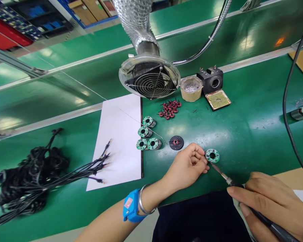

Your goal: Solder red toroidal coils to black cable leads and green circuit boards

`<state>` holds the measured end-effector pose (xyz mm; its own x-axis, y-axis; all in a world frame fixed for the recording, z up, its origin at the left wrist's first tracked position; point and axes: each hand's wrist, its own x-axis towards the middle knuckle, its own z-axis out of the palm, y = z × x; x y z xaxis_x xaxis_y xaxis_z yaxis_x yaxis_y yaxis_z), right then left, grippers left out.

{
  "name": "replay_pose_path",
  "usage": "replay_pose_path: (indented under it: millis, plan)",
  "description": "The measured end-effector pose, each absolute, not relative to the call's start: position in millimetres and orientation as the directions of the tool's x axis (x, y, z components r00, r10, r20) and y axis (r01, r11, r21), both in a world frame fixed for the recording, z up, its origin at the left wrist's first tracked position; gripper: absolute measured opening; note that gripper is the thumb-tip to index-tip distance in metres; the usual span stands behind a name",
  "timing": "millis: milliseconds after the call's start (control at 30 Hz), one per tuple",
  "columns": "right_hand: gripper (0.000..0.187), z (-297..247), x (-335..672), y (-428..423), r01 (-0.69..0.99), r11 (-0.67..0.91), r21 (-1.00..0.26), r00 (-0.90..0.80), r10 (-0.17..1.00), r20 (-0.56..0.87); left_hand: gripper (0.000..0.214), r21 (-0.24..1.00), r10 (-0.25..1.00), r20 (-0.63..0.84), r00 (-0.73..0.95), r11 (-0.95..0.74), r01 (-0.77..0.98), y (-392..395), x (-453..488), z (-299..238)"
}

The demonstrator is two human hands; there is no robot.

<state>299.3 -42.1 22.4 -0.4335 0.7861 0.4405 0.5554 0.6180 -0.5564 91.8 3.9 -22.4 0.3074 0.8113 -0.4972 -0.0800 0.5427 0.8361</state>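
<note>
My right hand (pixel 275 198) grips a soldering iron (pixel 228 179) by its dark handle. The iron's tip meets the lower edge of a round green circuit board (pixel 216 157) with a dark hole in its middle. My left hand (pixel 189 164) is closed, its fingertips at the board's left edge, holding it; what lies beneath the board is hidden. Left of that hand, a small red-wound ring coil (pixel 176 142) rests on a black disc (pixel 180 146). A thin solder wire (pixel 133 119) runs down towards the disc. Several metal cylinders topped with green boards (pixel 154 144) stand further left.
A fume extractor (pixel 151 80) hangs over the bench. Behind lie a pile of red coils (pixel 170 109), a solder pot (pixel 191 89) and an iron stand (pixel 212 80) with a sponge tray (pixel 218 99). Black cables (pixel 40 178) reach onto white paper (pixel 121 134). A black cord (pixel 286 101) hangs right.
</note>
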Motion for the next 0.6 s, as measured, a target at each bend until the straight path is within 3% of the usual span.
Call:
replay_pose_path:
  millis: [600]
  plan:
    - [0.029, 21.9, 300.1, -38.0, 0.522, 0.646, -0.558, -0.449, 0.764, 0.464, 0.018, 0.835, 0.803, -0.505, 0.317, 0.547, -0.054, 5.4, 92.3, -23.6]
